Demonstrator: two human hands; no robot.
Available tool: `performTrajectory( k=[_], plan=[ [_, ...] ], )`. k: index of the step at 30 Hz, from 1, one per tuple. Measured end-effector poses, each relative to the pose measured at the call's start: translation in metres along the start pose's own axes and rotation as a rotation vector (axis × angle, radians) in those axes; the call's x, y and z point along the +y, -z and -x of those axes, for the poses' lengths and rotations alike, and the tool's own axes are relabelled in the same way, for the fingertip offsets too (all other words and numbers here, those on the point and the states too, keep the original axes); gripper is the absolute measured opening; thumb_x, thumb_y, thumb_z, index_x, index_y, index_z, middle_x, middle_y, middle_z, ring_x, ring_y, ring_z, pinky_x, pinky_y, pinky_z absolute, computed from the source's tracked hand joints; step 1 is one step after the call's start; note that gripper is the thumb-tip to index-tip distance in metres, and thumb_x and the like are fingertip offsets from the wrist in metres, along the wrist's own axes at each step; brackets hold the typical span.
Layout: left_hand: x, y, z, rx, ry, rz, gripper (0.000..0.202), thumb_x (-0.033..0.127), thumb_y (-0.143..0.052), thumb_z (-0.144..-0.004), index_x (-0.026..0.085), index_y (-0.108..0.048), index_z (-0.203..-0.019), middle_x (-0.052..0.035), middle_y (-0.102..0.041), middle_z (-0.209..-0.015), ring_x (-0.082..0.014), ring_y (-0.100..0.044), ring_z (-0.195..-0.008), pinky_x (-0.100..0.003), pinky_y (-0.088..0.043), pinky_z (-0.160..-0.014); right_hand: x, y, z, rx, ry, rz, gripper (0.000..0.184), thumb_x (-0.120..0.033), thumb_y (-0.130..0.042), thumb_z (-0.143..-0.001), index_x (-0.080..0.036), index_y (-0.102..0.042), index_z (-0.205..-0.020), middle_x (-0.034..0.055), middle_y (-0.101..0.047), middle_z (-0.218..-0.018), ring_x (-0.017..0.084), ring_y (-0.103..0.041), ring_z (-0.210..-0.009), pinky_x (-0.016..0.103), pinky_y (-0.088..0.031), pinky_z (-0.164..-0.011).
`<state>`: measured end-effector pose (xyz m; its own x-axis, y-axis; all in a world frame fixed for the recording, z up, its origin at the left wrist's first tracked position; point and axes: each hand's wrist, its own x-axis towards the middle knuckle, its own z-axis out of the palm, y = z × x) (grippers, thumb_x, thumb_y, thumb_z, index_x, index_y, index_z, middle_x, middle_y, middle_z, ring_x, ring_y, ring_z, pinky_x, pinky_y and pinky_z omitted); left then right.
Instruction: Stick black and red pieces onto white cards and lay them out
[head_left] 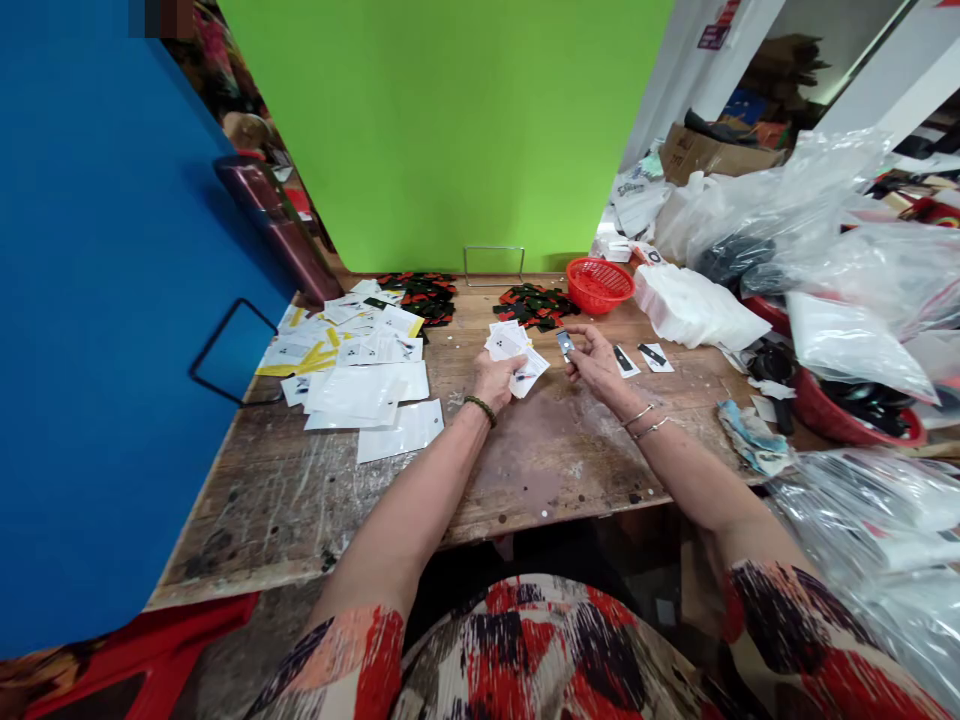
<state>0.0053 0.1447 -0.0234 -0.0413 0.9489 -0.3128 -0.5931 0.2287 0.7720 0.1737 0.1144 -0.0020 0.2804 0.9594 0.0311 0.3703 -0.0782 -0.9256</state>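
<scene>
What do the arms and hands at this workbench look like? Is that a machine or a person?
A person. The loose sleeves end near the elbows, patterned in red, black, cream and peach. The left hand is ungloved, with a dark greenish bracelet at the wrist. The right hand, also ungloved, has two thin silvery bangles above it.

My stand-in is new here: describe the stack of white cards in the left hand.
Find the green panel behind the wooden table. In front of it, the left hand, dark bracelet at the wrist, grips the card stack. Being held in a loose fan sets it apart from the white-and-yellow heap lying farther left.
</scene>
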Motion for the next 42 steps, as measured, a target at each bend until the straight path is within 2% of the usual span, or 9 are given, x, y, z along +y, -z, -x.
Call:
performTrajectory(
  k=[4, 8, 16, 20, 27, 31, 34, 36, 42],
  plan=[
    [-0.001, 0.001, -0.001, 0.027, -0.016, 0.029, 0.045, -0.004, -0.082, -0.044, 0.013, -0.069, -0.083, -0.0092, -0.080, -0.091, -0.0311, -0.076, -0.095, -0.048, -0.062, -0.088, -0.006, -0.031, 0.000, -0.122, -0.089, -0.014, 0.021, -0.028, -0.056, -0.088, -0.019, -0.071, -0.099, -0.0037, -0.059, -0.055, 0.011, -0.052, -0.042, 0.021, -0.042, -0.042],
    [-0.003, 0.002, -0.003, 0.002, -0.029, 0.052, 0.046, 0.000, -0.087, -0.043, 0.012, -0.070, -0.084, -0.0098, -0.080, -0.091, -0.0298, -0.077, -0.091, -0.045, -0.062, -0.086, 0.001, -0.038, -0.003, -0.175, 0.023, 0.020, 0.020, -0.037, -0.074, -0.079, -0.018, -0.069, -0.081, -0.0005, -0.067, -0.065, 0.011, -0.055, -0.046, 0.022, -0.043, -0.043],
    [-0.003, 0.005, -0.003, -0.025, -0.004, 0.062, 0.049, 0.000, -0.089, -0.044, 0.013, -0.072, -0.087, -0.0133, -0.080, -0.103, -0.0338, -0.076, -0.101, -0.049, -0.062, -0.091, 0.010, -0.032, -0.019, -0.065, -0.091, -0.008, 0.024, -0.040, -0.063, -0.082, -0.018, -0.066, -0.073, -0.0040, -0.053, -0.046, 0.010, -0.040, -0.039, 0.022, -0.027, -0.040],
    [-0.002, 0.005, -0.003, -0.051, 0.007, 0.071, 0.050, -0.001, -0.089, -0.043, 0.012, -0.073, -0.088, -0.0150, -0.079, -0.106, -0.0344, -0.075, -0.102, -0.048, -0.062, -0.091, 0.008, -0.027, -0.029, -0.030, -0.041, 0.016, 0.023, -0.040, -0.065, -0.077, -0.017, -0.070, -0.078, -0.0046, -0.053, -0.049, 0.012, -0.045, -0.047, 0.024, -0.033, -0.048],
    [0.000, 0.004, -0.004, 0.037, -0.015, 0.003, 0.047, -0.004, -0.087, -0.044, 0.011, -0.071, -0.086, -0.0126, -0.080, -0.099, -0.0325, -0.076, -0.096, -0.050, -0.062, -0.090, 0.012, -0.023, -0.036, 0.100, 0.223, 0.280, 0.027, -0.041, -0.062, -0.081, -0.017, -0.066, -0.069, 0.0001, -0.063, -0.067, 0.016, -0.053, -0.068, 0.029, -0.038, -0.068],
    [0.006, 0.005, -0.003, 0.032, -0.039, -0.033, 0.046, -0.007, -0.084, -0.045, 0.011, -0.072, -0.085, -0.0117, -0.080, -0.095, -0.0315, -0.077, -0.095, -0.048, -0.063, -0.089, 0.012, -0.017, -0.043, 0.148, 0.232, 0.289, 0.026, -0.037, -0.058, -0.083, -0.018, -0.060, -0.065, -0.0009, -0.057, -0.063, 0.015, -0.050, -0.066, 0.029, -0.034, -0.066],
    [0.014, 0.008, -0.007, 0.117, -0.075, -0.066, 0.039, -0.009, -0.080, -0.049, 0.010, -0.070, -0.082, -0.0118, -0.080, -0.093, -0.0306, -0.077, -0.092, -0.047, -0.064, -0.086, 0.006, -0.004, -0.050, 0.191, 0.168, 0.280, 0.029, -0.037, -0.058, -0.083, -0.019, -0.053, -0.061, -0.0026, -0.050, -0.058, 0.014, -0.044, -0.063, 0.029, -0.031, -0.062],
    [0.018, 0.011, -0.012, 0.180, -0.107, -0.079, 0.038, -0.010, -0.078, -0.051, 0.010, -0.069, -0.082, -0.0114, -0.080, -0.093, -0.0296, -0.077, -0.090, -0.046, -0.064, -0.083, 0.002, 0.007, -0.050, 0.121, 0.154, 0.284, 0.033, -0.042, -0.059, -0.083, -0.020, -0.050, -0.060, -0.0037, -0.046, -0.057, 0.013, -0.040, -0.061, 0.028, -0.029, -0.060],
    [0.023, 0.014, -0.016, 0.242, -0.151, -0.116, 0.038, -0.010, -0.076, -0.053, 0.010, -0.071, -0.086, -0.0103, -0.080, -0.093, -0.0277, -0.077, -0.090, -0.042, -0.065, -0.079, 0.003, 0.038, -0.038, -0.305, 0.145, 0.566, 0.036, -0.045, -0.069, -0.078, -0.017, -0.059, -0.059, -0.0040, -0.048, -0.054, 0.011, -0.040, -0.055, 0.027, -0.025, -0.055]
  ],
)
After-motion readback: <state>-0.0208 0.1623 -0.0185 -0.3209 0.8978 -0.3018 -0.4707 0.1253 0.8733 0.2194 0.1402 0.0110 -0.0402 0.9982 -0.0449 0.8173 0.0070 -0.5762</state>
